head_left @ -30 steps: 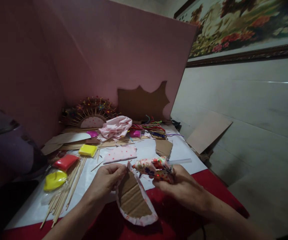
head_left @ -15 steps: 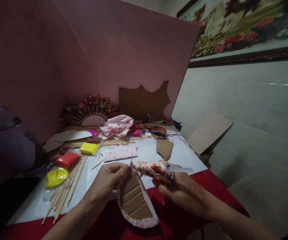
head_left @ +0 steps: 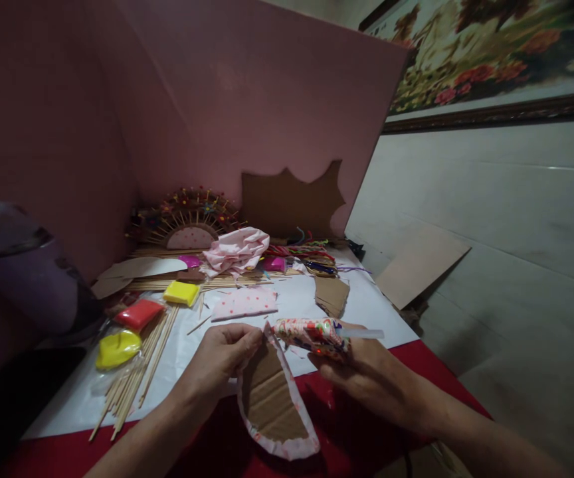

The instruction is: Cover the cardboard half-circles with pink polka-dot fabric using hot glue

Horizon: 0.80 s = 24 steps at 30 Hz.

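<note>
My left hand [head_left: 232, 348] pinches the upper end of a half-round cardboard piece [head_left: 272, 401], whose border is wrapped in pink dotted fabric [head_left: 294, 449]. The piece hangs tilted over the front of the table, brown side towards me. In my right hand [head_left: 367, 375] is a hot glue gun [head_left: 311, 335] with a floral pattern, a clear glue stick [head_left: 367, 334] poking out of its back. Its nozzle points left, close to the fabric edge by my left fingertips; whether it touches cannot be made out. A small red light glows on the gun.
Bamboo sticks [head_left: 155, 352] and packs of yellow clay [head_left: 181, 293] and red clay [head_left: 139, 314] lie left. A dotted fabric-covered piece [head_left: 244, 303], crumpled pink cloth [head_left: 237, 250] and a cardboard scrap [head_left: 331, 296] lie beyond my hands. A decorated fan shape [head_left: 190, 219] stands behind.
The view has shifted slightly, so the scene sits a little further right. The glue gun's nozzle is marginally further from my left fingertips; both hands keep their holds.
</note>
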Each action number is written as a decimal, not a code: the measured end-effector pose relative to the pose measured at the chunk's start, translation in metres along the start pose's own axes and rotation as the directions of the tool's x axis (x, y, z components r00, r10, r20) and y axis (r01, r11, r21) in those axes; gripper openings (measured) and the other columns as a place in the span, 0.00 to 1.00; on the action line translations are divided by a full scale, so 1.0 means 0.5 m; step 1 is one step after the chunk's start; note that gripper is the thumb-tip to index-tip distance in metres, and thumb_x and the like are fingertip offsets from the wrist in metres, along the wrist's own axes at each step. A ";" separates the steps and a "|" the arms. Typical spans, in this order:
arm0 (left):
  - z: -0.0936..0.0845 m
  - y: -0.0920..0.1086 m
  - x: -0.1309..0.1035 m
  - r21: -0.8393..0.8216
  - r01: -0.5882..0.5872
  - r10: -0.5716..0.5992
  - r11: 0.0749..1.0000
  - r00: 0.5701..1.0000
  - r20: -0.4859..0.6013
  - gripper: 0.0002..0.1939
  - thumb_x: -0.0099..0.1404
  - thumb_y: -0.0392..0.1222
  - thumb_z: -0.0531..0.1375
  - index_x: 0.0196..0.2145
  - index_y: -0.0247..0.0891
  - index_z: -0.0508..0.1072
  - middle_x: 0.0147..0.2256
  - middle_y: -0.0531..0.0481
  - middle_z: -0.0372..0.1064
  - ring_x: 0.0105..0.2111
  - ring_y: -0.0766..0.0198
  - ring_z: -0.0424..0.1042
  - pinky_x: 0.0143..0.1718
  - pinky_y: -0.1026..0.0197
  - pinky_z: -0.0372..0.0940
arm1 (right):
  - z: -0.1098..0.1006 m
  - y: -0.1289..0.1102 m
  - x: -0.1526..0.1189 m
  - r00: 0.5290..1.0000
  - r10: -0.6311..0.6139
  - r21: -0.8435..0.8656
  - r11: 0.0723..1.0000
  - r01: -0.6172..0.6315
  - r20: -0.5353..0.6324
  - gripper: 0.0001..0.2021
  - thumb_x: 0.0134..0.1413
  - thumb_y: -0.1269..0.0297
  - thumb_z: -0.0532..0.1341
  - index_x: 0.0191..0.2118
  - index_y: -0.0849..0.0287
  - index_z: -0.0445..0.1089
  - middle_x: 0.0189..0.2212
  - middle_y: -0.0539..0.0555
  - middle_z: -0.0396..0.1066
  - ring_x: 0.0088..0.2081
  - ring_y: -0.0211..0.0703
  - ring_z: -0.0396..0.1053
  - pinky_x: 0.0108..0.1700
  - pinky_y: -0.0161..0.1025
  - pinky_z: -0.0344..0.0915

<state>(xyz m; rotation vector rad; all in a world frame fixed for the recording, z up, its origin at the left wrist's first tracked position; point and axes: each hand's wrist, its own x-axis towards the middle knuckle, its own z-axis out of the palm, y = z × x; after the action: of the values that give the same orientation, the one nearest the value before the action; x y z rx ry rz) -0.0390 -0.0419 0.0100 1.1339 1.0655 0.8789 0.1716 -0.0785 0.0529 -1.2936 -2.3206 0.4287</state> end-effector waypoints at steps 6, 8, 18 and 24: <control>0.000 -0.003 0.002 -0.027 0.014 -0.014 1.000 1.000 -0.005 0.19 0.49 0.55 0.65 0.19 0.34 0.71 0.16 0.56 0.60 0.17 0.71 0.51 0.21 0.65 0.44 | 0.003 0.001 0.000 0.999 -0.035 -0.022 0.999 0.036 0.007 0.07 0.55 0.73 0.52 0.30 0.59 0.66 0.29 0.52 0.67 0.30 0.39 0.63 0.33 0.34 0.59; -0.001 -0.006 0.005 -0.050 0.022 -0.022 0.998 1.000 0.003 0.20 0.48 0.55 0.65 0.18 0.34 0.70 0.16 0.56 0.60 0.17 0.71 0.52 0.21 0.65 0.45 | 0.005 -0.001 0.000 0.998 -0.059 -0.027 0.998 0.059 0.000 0.07 0.55 0.73 0.53 0.32 0.59 0.67 0.31 0.53 0.69 0.31 0.40 0.64 0.35 0.35 0.61; 0.001 0.003 -0.001 -0.016 -0.013 0.013 1.000 1.000 -0.011 0.21 0.50 0.55 0.64 0.16 0.34 0.68 0.14 0.58 0.55 0.16 0.72 0.46 0.20 0.64 0.40 | -0.002 0.002 0.000 0.997 -0.069 -0.092 0.994 0.064 -0.043 0.08 0.55 0.72 0.53 0.31 0.58 0.68 0.28 0.51 0.69 0.28 0.39 0.64 0.31 0.33 0.59; 0.000 0.002 -0.005 -0.073 -0.014 0.015 0.997 1.000 0.011 0.21 0.50 0.53 0.65 0.15 0.35 0.64 0.15 0.58 0.54 0.17 0.72 0.48 0.20 0.65 0.42 | 0.009 0.007 0.006 0.992 -0.126 -0.097 0.988 0.123 -0.026 0.07 0.55 0.73 0.53 0.31 0.59 0.66 0.29 0.52 0.68 0.29 0.39 0.63 0.33 0.34 0.58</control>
<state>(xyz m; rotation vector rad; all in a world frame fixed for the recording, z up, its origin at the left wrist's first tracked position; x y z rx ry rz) -0.0396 -0.0439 0.0116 1.0854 1.0090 0.9149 0.1703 -0.0743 0.0479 -1.1813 -2.4043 0.2576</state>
